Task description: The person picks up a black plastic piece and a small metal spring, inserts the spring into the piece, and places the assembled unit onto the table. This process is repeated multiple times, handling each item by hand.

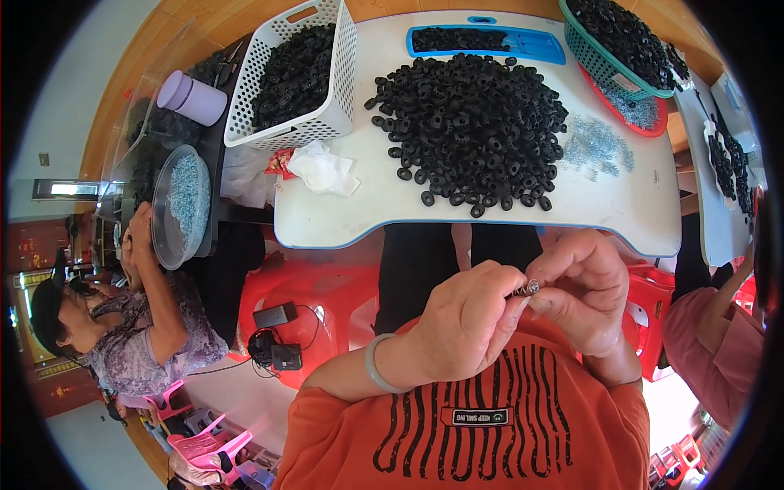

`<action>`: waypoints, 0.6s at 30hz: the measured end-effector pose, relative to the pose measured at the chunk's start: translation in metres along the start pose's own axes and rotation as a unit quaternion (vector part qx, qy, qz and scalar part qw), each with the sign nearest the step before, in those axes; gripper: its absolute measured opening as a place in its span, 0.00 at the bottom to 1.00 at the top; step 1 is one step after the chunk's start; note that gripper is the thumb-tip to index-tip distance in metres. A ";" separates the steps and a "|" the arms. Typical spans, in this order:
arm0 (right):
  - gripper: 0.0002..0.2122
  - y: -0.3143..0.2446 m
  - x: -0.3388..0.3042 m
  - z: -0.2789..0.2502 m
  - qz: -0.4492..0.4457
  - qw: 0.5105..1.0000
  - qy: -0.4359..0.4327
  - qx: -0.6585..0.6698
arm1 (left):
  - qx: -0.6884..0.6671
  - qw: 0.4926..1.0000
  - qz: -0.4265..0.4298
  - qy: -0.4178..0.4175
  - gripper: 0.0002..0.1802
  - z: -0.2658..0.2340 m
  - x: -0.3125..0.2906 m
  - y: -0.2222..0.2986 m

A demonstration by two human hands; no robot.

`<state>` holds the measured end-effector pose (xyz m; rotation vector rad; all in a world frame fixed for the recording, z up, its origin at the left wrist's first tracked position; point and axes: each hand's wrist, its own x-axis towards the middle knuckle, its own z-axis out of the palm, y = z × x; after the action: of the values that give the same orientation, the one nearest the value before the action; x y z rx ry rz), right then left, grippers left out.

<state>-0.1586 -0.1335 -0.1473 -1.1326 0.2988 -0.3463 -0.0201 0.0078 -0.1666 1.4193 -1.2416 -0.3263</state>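
My left hand (469,317), with a pale bangle on its wrist, is closed in a pinch in front of my chest. My right hand (581,296) is closed in a pinch facing it, the fingertips almost meeting. Between them sits a small shiny metal spring (533,287), gripped from both sides; a darker part of it runs in under the left fingertips. Beyond the hands, a big heap of small black ring-shaped plastic parts (474,122) lies on the white table (327,220). To its right is a loose scatter of small pale bluish pieces (600,147).
A white perforated basket (347,82) of black parts stands left, near crumpled tissue (320,167). At the back lie a blue tray (535,47) and a green basket (584,61) over a red bowl (653,122). A co-worker (139,335) sits left by a clear bowl (167,237); another (714,343) right.
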 end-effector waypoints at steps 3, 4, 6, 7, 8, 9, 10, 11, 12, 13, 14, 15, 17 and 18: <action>0.14 0.004 0.005 0.000 -0.023 0.999 -0.008 -0.032 | 0.011 1.000 0.001 -0.008 0.11 -0.003 0.000 -0.008; 0.12 0.005 0.006 0.000 0.013 1.000 -0.005 0.020 | 0.012 1.000 0.000 -0.008 0.11 -0.004 0.000 -0.011; 0.11 0.005 0.010 0.001 0.049 0.996 -0.001 0.072 | -0.003 1.000 0.011 0.002 0.10 -0.006 0.000 -0.015; 0.09 0.004 0.012 0.002 0.085 0.992 -0.004 0.097 | -0.005 1.000 0.011 0.001 0.10 -0.007 0.001 -0.017; 0.08 0.003 0.013 0.002 0.122 0.985 -0.007 0.122 | 0.003 1.000 0.019 0.006 0.10 -0.007 0.002 -0.019; 0.08 0.003 0.015 0.000 0.122 0.985 -0.007 0.123 | 0.012 0.999 0.027 0.012 0.10 -0.007 0.004 -0.020; 0.07 0.003 0.015 -0.004 0.142 0.985 -0.026 0.098 | 0.012 1.000 0.026 0.011 0.10 -0.007 0.006 -0.022; 0.06 0.003 0.016 -0.006 0.162 0.983 -0.046 0.074 | 0.030 0.998 0.051 0.023 0.11 -0.007 0.008 -0.023; 0.06 0.003 0.018 -0.007 0.162 0.983 -0.045 0.075 | 0.048 0.996 0.074 0.034 0.13 -0.006 0.008 -0.025; 0.05 0.001 0.020 -0.007 0.161 0.984 -0.043 0.068 | 0.048 0.996 0.074 0.033 0.13 -0.004 0.007 -0.028; 0.05 0.001 0.021 -0.008 0.160 0.984 -0.041 0.061 | 0.074 0.992 0.093 0.041 0.14 -0.003 0.006 -0.031; 0.05 0.003 0.022 -0.011 0.161 0.984 -0.040 0.062 | 0.100 0.987 0.113 0.049 0.15 -0.002 0.005 -0.034; 0.05 0.007 0.021 -0.019 0.076 0.995 -0.059 -0.006 | 0.106 0.987 0.114 0.039 0.11 -0.001 0.005 -0.035; 0.05 0.009 0.022 -0.018 0.076 0.995 -0.058 -0.006 | 0.113 0.986 0.117 0.028 0.07 0.000 0.006 -0.036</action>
<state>-0.1447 -0.1545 -0.1636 -1.1287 0.2830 -0.1438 -0.0001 -0.0053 -0.1940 1.4435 -1.4152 0.0162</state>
